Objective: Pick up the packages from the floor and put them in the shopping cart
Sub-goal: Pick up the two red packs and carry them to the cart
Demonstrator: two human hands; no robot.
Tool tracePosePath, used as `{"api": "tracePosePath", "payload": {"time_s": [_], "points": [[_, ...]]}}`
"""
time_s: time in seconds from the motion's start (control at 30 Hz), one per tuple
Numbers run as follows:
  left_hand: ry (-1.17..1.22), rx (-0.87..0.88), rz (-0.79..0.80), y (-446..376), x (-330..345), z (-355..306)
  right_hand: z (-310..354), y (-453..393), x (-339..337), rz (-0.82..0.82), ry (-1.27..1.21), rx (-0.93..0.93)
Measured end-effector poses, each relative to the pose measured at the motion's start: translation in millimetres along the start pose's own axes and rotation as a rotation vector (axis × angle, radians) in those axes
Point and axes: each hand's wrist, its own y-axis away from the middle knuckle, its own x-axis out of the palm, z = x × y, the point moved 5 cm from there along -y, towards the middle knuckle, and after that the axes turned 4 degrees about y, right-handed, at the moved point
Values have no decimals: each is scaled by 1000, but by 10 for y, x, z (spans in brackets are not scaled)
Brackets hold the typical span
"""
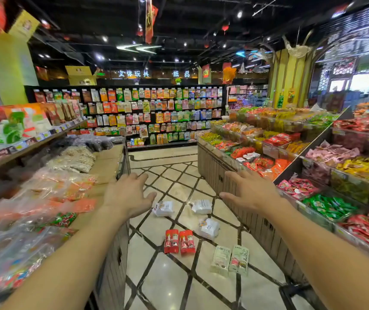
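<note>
Both hands, left (128,193) and right (249,190), hover spread and empty above packages (180,241) on the floor (168,285).

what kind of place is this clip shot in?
A supermarket snack aisle, most likely: a back wall of hanging snack packets, open bins of wrapped sweets on the right, and price-tagged shelves on the left.

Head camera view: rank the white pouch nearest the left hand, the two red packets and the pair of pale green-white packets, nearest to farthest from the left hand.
1. White pouch, on the floor tiles just right of the left hand.
2. Two red packets, side by side mid-aisle, closer to the camera.
3. Pair of pale green-white packets, farthest, toward the right-hand display.
</note>
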Motion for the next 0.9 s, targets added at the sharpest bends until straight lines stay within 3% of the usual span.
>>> {"api": "tracePosePath", "payload": {"time_s": [0.5,0.67,0.9], "points": [[21,81,43,-1782,1503,-242,-179,-1732,1456,-8,-95,9],[37,57,143,-2423,2006,-304,-346,-2331,1984,54,-101,28],[84,91,161,-3253,2761,-328,-401,-3113,2643,171,-93,42]]}}
